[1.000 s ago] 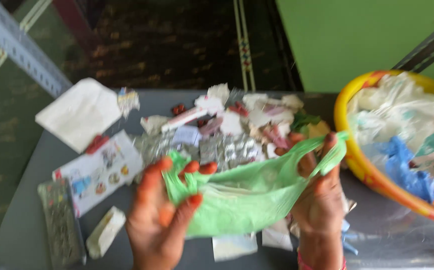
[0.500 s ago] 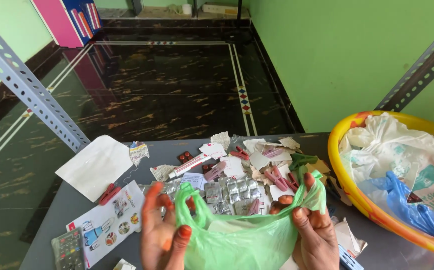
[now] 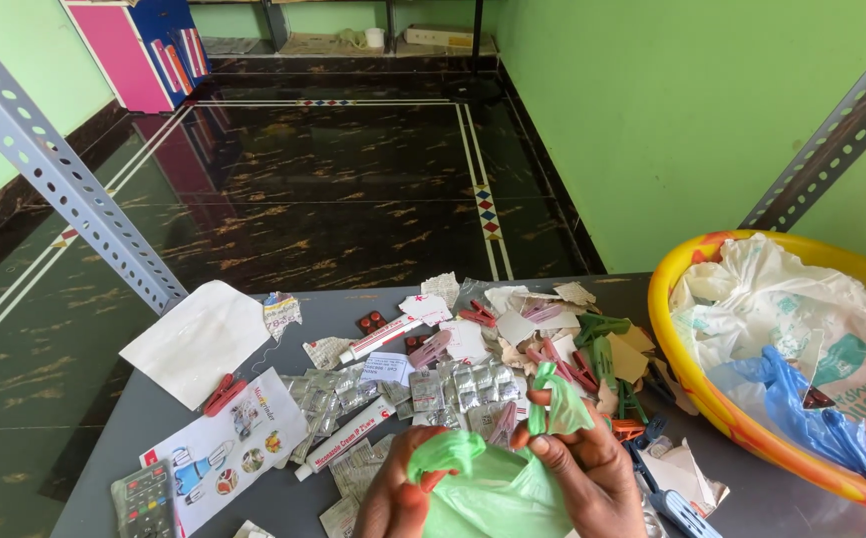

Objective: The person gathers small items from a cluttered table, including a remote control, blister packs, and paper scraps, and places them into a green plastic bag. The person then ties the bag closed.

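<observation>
Here: green plastic bag (image 3: 498, 493), one handle pinched in left hand (image 3: 398, 503), other in right hand (image 3: 587, 473); blister packs (image 3: 453, 384) just beyond.

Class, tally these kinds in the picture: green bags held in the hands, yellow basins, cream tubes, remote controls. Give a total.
green bag, gripped by left hand and right hand: 1
yellow basin: 1
cream tubes: 2
remote control: 1
Total: 5
</observation>
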